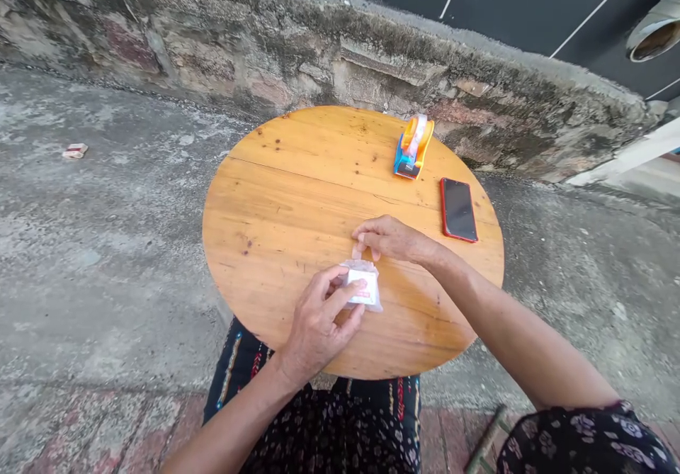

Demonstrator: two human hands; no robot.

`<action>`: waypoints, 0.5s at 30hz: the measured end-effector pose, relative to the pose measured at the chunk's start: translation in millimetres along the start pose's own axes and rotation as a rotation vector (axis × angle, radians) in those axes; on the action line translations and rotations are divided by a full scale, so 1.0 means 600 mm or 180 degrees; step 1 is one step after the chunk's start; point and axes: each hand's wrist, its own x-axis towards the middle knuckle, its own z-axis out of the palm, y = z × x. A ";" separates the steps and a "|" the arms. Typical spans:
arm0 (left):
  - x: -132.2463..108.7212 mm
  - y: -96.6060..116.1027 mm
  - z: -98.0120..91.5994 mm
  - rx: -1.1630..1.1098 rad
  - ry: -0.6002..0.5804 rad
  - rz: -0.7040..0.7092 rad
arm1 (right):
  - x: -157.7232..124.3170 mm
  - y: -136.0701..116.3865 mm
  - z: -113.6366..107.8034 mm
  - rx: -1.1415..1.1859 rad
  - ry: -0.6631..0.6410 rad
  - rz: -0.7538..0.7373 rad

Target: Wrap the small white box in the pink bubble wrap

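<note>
A small white box with pink print, wrapped in a clear plastic bag (372, 294), lies near the front middle of the round wooden table. My left hand (321, 311) holds it down, one finger across its top and the others around its near and left sides. Just beyond the bag, my right hand (389, 237) pinches a short clear strip of tape (356, 251) that reaches the bag's far edge. The fingers of the right hand partly cover this strip. Farther back stands a yellow and blue tape dispenser (413, 149) with a roll in it.
The round wooden table (287, 198) stands before my lap. On its right side lies a phone (459, 209) in a red case. Behind the table runs a low stone wall (255, 56). A crumpled wrapper (75, 151) is on the concrete floor at left.
</note>
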 end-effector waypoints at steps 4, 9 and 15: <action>0.000 0.000 -0.002 0.0018 -0.0012 0.0004 | 0.001 -0.004 0.004 0.0463 -0.0158 -0.0043; -0.002 0.000 -0.003 0.0010 0.0003 -0.0002 | -0.009 -0.010 -0.006 0.0606 -0.0260 -0.0004; -0.001 0.000 -0.001 0.0009 0.0009 0.0011 | -0.010 0.009 -0.007 0.0183 -0.0046 -0.0103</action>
